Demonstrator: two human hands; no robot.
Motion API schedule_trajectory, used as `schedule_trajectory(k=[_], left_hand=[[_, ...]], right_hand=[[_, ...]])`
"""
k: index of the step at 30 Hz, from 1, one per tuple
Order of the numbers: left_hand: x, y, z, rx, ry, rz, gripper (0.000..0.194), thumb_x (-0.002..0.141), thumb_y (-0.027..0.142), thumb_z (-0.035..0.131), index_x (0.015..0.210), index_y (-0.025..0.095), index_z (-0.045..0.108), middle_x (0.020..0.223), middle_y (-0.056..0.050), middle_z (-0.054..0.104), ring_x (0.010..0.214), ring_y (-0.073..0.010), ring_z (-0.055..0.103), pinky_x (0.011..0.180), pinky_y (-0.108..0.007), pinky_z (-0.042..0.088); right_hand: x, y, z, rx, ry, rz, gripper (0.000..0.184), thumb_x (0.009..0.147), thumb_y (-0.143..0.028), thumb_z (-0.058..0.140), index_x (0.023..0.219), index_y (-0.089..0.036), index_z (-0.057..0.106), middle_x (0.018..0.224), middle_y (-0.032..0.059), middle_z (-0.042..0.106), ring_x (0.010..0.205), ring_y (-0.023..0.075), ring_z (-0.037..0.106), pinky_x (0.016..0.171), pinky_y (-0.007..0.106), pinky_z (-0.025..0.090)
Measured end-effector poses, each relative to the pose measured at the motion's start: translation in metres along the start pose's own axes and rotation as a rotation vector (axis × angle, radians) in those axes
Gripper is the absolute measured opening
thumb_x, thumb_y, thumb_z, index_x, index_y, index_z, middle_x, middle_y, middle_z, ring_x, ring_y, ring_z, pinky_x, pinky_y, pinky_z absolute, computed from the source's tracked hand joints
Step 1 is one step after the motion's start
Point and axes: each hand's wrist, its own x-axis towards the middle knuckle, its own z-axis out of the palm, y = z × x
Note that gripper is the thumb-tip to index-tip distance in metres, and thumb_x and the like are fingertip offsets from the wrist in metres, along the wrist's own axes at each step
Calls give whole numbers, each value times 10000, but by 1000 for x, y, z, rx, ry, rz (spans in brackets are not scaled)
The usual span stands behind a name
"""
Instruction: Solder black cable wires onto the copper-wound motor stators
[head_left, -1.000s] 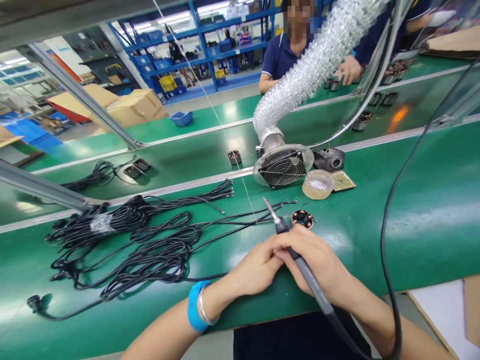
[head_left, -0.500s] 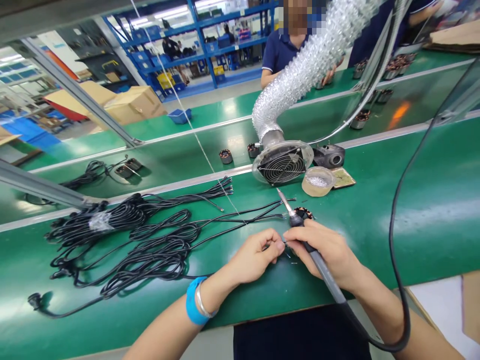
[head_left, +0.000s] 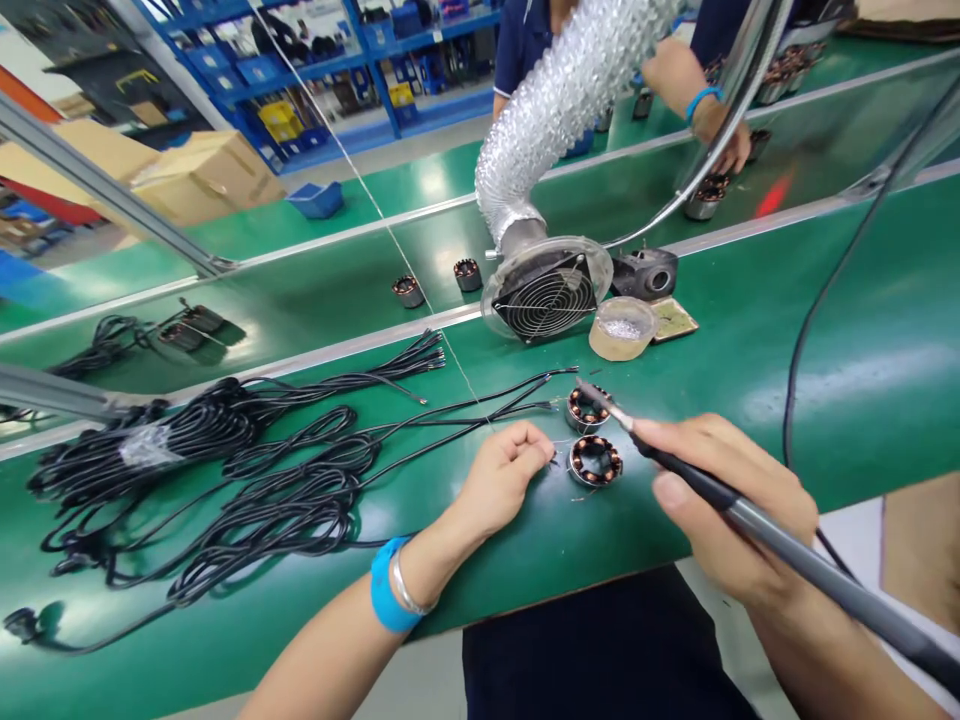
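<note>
Pulling the soldering iron [head_left: 787, 548] rightward now, gripped in the right fingers [head_left: 690, 443], well apart from the left fingers [head_left: 526, 457], pinched together on thin wires [head_left: 555, 459]! Showing a copper-wound ring [head_left: 576, 474] on the desk [head_left: 720, 385] between both, just right of the left pinch, with another ring [head_left: 581, 418] just beyond, behind the iron's shaft.

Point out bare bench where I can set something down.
Bare green bench lies both sides of the black cord, right of the yellow pad. A smaller patch lies between the two wound rings and the bench's near edge. The left is crowded with black cables.
</note>
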Motion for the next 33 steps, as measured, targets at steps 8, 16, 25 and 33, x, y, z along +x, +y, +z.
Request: schedule_trajectory(k=[8,16,25,33], left_hand=[[4,3,-1,66,-4,11,225,738,366,540,737,141,553,525,48,291,530,-84,277,539,-216,229],[5,1,-2,81,-9,13,228,736,366,541,737,139,564,534,45,307,535,-86,283,544,-213,239],[5,1,-2,85,-19,28,226,753,358,536,746,134,564,541,47,322,531,-80,272,547,-214,245],[3,3,-2,74,-23,36,243,765,370,554,743,128,556,576,40,357,552,-80,288,567,-216,267]], right_hand=[[-15,13,6,14,171,215,151,879,-205,584,1001,-212,673,895,43,663,762,154,622,551,242,447],[-11,12,9,25,123,204,132,868,-193,585,980,-207,655,810,9,651,623,103,568,529,212,443],[-12,12,8,10,137,205,125,866,-189,583,969,-202,654,818,18,653,648,114,584,522,218,438],[-10,9,11,11,92,190,141,864,-169,576,981,-207,645,805,-8,661,613,86,583,523,186,444]])
